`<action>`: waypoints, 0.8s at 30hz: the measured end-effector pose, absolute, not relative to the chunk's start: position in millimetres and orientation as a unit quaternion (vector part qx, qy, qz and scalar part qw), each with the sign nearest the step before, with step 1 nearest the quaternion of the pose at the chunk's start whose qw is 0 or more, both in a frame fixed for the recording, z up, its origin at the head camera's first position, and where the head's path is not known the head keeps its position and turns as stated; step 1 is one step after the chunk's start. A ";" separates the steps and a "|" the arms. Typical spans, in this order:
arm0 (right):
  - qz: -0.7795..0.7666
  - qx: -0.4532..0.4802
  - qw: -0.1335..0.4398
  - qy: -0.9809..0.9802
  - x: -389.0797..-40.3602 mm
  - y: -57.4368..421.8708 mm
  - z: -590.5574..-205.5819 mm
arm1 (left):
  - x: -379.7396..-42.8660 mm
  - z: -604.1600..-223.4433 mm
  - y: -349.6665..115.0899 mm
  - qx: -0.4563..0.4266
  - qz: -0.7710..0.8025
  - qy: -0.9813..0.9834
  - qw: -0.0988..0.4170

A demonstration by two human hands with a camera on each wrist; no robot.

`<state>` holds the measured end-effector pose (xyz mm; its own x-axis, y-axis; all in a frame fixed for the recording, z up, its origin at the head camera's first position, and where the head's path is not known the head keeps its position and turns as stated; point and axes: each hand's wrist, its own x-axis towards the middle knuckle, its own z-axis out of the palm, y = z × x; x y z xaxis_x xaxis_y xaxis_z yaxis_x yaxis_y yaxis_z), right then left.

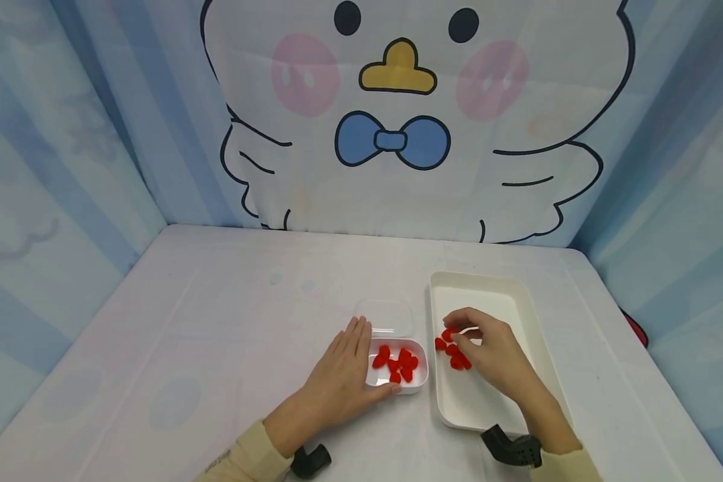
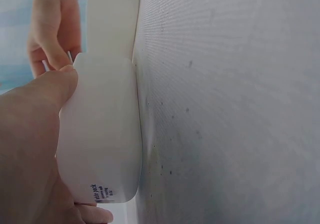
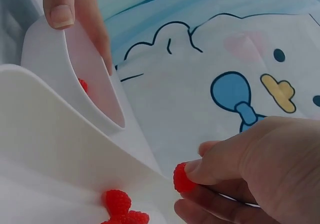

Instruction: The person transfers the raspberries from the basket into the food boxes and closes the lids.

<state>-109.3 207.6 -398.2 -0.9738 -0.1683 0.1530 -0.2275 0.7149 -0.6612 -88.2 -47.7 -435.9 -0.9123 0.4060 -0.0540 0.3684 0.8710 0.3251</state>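
Note:
My right hand (image 1: 488, 348) pinches a red raspberry (image 3: 183, 178) between thumb and fingers, over the left side of a white tray (image 1: 500, 408). Several more raspberries (image 3: 117, 202) lie in that tray beneath the fingers. Left of the tray stands a small white box (image 2: 102, 129) with several raspberries (image 1: 405, 358) inside. Along the box's left side my left hand (image 1: 343, 375) lies with straight fingers, and its thumb touches the near rim. Small dark print shows on the box wall in the left wrist view.
A clear plastic lid (image 1: 384, 318) lies just behind the box. The white-covered table (image 1: 217, 321) is bordered by blue curtains (image 1: 54, 134) at the sides and a cartoon-printed cloth (image 1: 391, 194) at the back. The tray's raised rim stands beside the box.

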 end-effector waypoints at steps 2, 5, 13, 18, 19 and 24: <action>0.363 0.112 0.043 -0.924 -108.6 205.6 -398.4 | -87.8 -435.9 -48.0 0.200 0.157 0.965 0.062; 0.363 0.118 0.044 -0.923 -108.2 203.2 -398.4 | -87.6 -435.9 -48.3 0.200 0.161 0.964 0.064; 0.370 0.133 0.042 -0.919 -105.8 195.7 -398.3 | -87.9 -435.9 -49.2 0.203 0.159 0.964 0.063; 0.374 0.151 0.039 -0.914 -104.6 191.1 -399.2 | -88.2 -435.1 -49.4 0.204 0.162 0.964 0.060; 0.375 0.154 0.038 -0.914 -104.3 190.2 -399.4 | -88.3 -435.3 -49.5 0.204 0.162 0.963 0.061; 0.367 0.165 0.045 -0.914 -102.6 186.3 -400.0 | -88.3 -436.1 -49.3 0.205 0.157 0.964 0.062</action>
